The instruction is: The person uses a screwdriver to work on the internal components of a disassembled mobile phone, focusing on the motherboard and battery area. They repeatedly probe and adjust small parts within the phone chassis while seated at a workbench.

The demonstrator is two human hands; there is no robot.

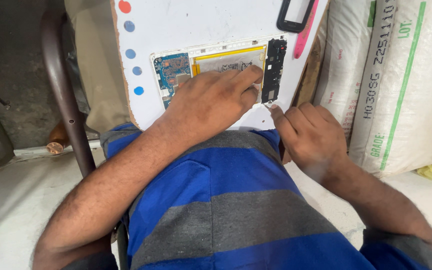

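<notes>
Palm-down, left hand [211,97] flat on opened tablet [221,67], grip empty, right hand [308,132] pinching small tool [267,105].

Grey floor [6,210] — stacked white sacks [391,85]

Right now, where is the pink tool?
In the head view the pink tool lies at the white board's upper right edge, beside the black frame, above the opened phone.
</notes>
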